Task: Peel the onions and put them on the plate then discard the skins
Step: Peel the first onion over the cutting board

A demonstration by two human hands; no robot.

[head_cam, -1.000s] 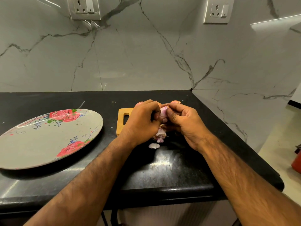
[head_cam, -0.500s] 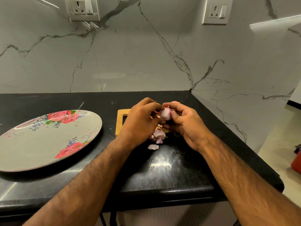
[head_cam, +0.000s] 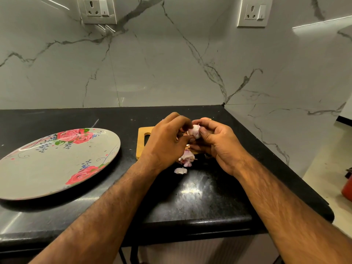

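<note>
Clearly the peeling step is in hand: a small pale onion (head_cam: 194, 131) is held up between both hands, above the near part of the wooden cutting board (head_cam: 142, 143). The right hand (head_cam: 219, 145) curls its fingers round the onion, with the thumb pressed on its near side. The left hand (head_cam: 165, 143) pinches at the onion's left side with thumb and forefinger, and the other fingers are bent in.

The onion looks almost bare, mostly white with a little pink, so I judge that only a last bit of skin is left on it. The next move calls for a small pull to take this bit off, then a carry to the left to the flowered plate (head_cam: 38, 178) – it has no onion on it yet. Loose skins (head_cam: 185, 159) lie in a small heap just under the hands and wait to be discarded.

The surface is a black, glossy countertop (head_cam: 190, 197) with its corner on the right. Behind it stands a grey marble wall (head_cam: 171, 63) with dark veins – a left socket (head_cam: 98, 10) and a right socket (head_cam: 254, 12) are set high in it
</note>
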